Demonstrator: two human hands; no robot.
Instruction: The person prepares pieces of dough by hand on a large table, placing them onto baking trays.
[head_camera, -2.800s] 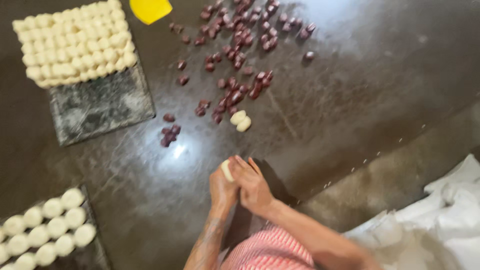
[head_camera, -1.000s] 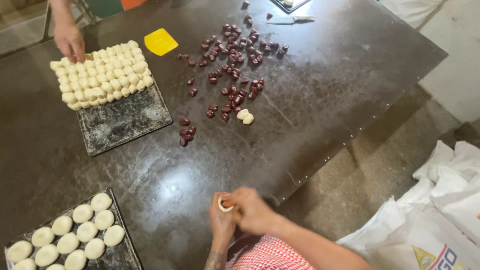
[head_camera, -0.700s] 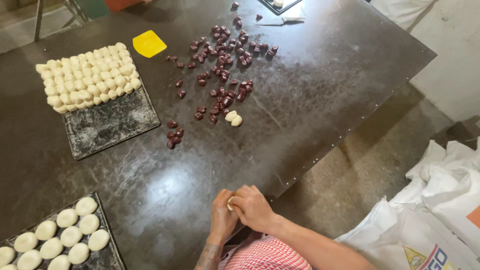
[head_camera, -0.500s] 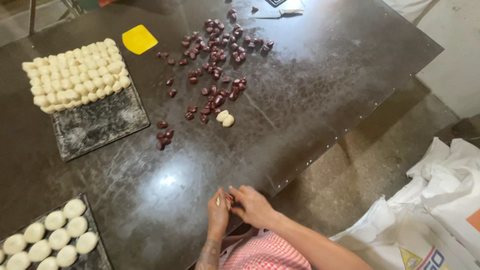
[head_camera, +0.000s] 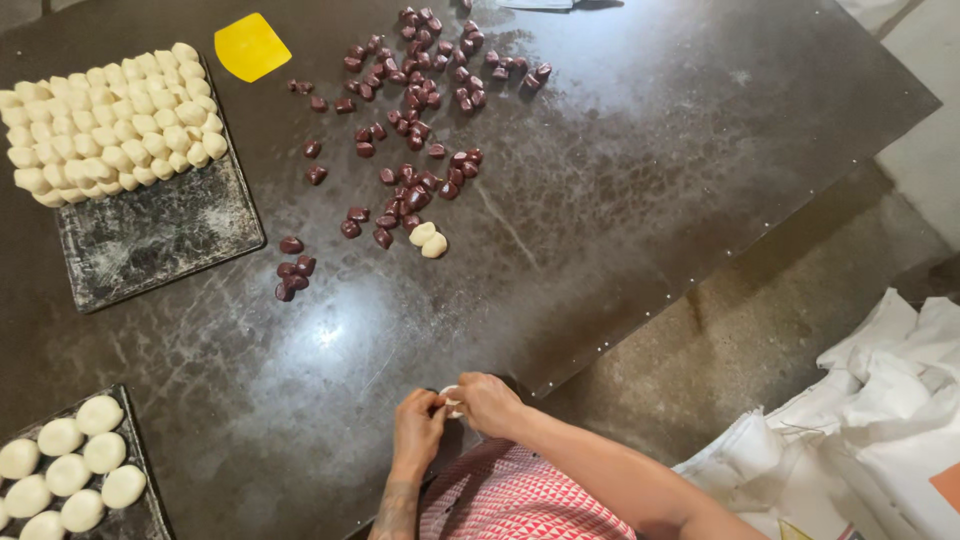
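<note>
My left hand (head_camera: 417, 428) and my right hand (head_camera: 487, 402) meet at the near edge of the dark metal table (head_camera: 600, 180), fingers pinched together around a small white dough piece (head_camera: 451, 395). Most of the dough is hidden by the fingers. Further out on the table lie several dark red-brown filling pieces (head_camera: 412, 190), scattered toward the far edge. Two small white dough pieces (head_camera: 428, 239) rest beside them.
A dark tray (head_camera: 160, 235) at the left carries several small dough pieces (head_camera: 110, 125). Another tray (head_camera: 150, 515) at the near left holds several round dough balls (head_camera: 70, 465). A yellow scraper (head_camera: 251, 47) lies at the far left. White sacks (head_camera: 870, 420) sit on the floor at right.
Another person's hand at the far tray has gone from view. My hands stay together working the dough at the table's near edge; the view has shifted slightly.
</note>
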